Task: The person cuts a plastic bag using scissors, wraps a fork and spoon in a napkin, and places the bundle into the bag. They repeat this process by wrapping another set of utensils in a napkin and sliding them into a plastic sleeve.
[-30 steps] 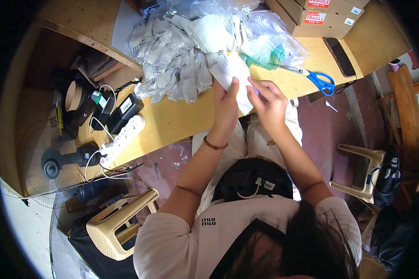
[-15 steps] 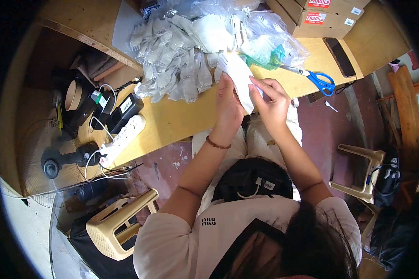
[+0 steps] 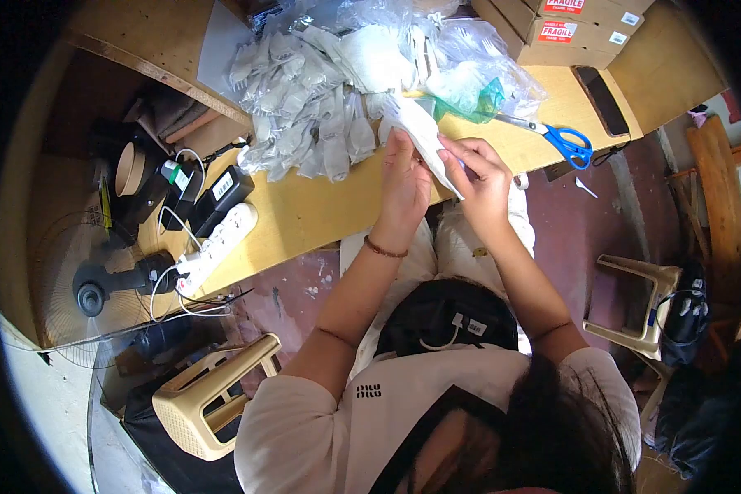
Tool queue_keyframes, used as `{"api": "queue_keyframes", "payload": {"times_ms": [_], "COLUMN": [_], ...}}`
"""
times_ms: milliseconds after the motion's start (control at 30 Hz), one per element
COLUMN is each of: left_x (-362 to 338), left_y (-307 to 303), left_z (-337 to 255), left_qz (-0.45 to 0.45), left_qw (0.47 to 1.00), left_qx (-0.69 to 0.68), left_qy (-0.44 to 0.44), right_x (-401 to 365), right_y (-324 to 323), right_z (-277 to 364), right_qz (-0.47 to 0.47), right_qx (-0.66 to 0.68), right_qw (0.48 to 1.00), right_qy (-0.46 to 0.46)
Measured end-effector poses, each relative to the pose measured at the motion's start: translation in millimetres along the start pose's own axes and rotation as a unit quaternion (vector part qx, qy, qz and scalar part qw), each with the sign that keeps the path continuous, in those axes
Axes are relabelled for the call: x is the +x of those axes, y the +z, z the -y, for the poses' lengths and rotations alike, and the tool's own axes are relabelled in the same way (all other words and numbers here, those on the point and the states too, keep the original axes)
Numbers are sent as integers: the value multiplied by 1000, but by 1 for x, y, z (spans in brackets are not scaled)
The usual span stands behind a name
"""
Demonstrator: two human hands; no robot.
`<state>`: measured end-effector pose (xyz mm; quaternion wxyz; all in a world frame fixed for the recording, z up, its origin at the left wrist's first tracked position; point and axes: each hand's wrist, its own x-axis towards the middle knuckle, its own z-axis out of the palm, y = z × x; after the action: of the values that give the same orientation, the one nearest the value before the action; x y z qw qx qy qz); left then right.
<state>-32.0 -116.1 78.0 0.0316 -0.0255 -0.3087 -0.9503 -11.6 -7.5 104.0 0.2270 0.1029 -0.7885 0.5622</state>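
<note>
A white paper napkin (image 3: 422, 136), folded long and narrow, is held between my hands above the table's front edge. Pale tines, like those of a plastic fork, show at its upper end; the rest of that piece is hidden inside. My left hand (image 3: 403, 193) grips the napkin from the left, thumb along its side. On the other side, my right hand (image 3: 479, 174) pinches the lower part between thumb and fingers. Just beyond lies a heap of plastic cutlery packets (image 3: 300, 107), with a stack of napkins (image 3: 376, 59) on it and a clear bag of plastic forks (image 3: 477, 53) beside it.
Blue-handled scissors (image 3: 570, 146) and a dark phone (image 3: 601, 100) lie on the right, below cardboard boxes (image 3: 568, 37). A green plastic bag (image 3: 479, 103) is near the scissors. A power strip (image 3: 218, 247) and fan (image 3: 90, 288) stand left. Plastic stools (image 3: 210, 395) flank me.
The napkin has become narrower, its right side folded over, and its lower tip has shifted slightly right. Both hands stay on it in nearly the same place.
</note>
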Motion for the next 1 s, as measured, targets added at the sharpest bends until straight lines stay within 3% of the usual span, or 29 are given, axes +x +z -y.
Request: {"api": "queue_keyframes", "payload": {"times_ms": [167, 333, 467, 567, 600, 700, 733, 833, 1000], "left_x": [9, 11, 15, 15, 15, 10, 8, 2, -10], "left_y": [-12, -3, -10, -3, -3, 5, 7, 0, 18], "left_z": [0, -23, -34, -40, -41, -40, -39, -37, -39], "left_qz": [16, -6, 0, -8, -9, -20, -25, -23, -9], "left_qw": [996, 968, 966, 973, 973, 969, 967, 944, 940], "left_qx": [78, 242, 248, 212, 210, 216, 220, 295, 289], "left_qy": [37, 65, 77, 92, 96, 116, 124, 145, 179], "right_x": [2, 10, 12, 5, 3, -8, -11, -14, -5], "right_y": [-4, -15, -24, -19, -19, -10, -6, -1, 1], "right_z": [5, 0, -5, -20, -25, -17, -14, -10, -15], "right_qz": [12, 55, 59, -8, 34, 27, 32, 33, -5], "right_qx": [3, -15, 22, 186, 220, 324, 411, 440, 409], "right_qw": [1000, 997, 998, 983, 975, 945, 910, 897, 912], "right_qy": [15, -47, -15, 12, 18, 27, 44, -16, 19]}}
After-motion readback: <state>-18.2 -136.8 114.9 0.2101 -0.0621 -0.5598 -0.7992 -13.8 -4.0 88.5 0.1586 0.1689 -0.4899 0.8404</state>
